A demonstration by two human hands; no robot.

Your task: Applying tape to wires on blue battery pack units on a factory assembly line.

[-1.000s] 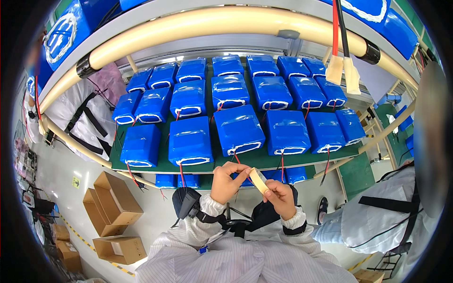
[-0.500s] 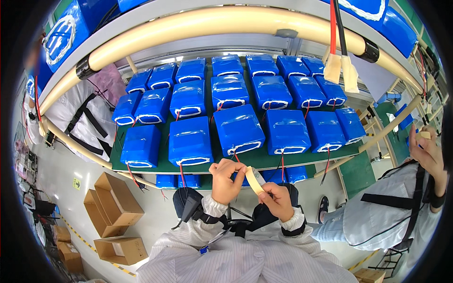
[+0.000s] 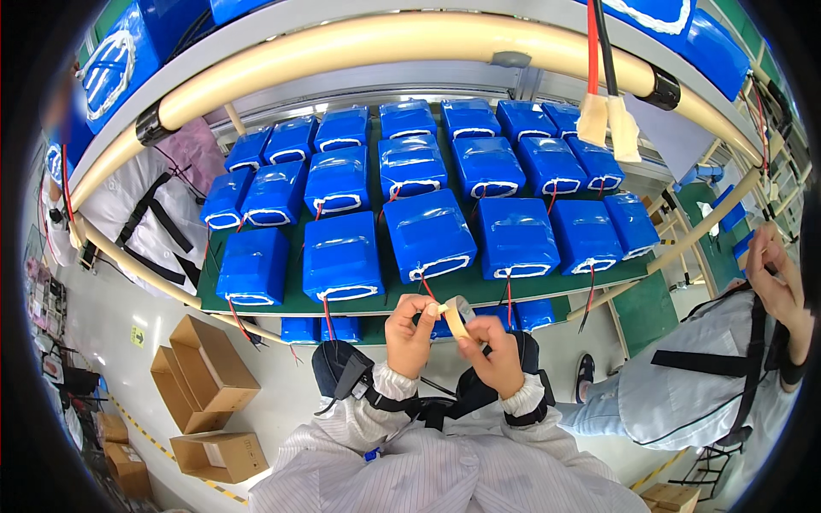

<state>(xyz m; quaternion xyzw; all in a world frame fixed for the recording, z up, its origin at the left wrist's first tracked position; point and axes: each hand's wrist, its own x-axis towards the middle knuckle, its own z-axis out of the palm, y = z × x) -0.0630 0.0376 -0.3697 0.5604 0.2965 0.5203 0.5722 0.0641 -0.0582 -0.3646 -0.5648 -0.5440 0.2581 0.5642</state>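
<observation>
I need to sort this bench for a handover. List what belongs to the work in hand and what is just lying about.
In hand:
- left hand and right hand, both in a grip on the yellowish tape strip
- red wire from the nearest blue pack

Lying about:
- cardboard boxes on the floor
- hanging red and black cables
- co-worker's hand

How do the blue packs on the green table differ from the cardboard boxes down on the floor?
The blue wrapped packs look glossy with rounded corners, lying in rows on the green table; the cardboard boxes are dull brown with sharp edges, scattered on the floor. The packs are sealed with red wires coming out; the nearest box has its flaps open. Both are rectangular.
</observation>
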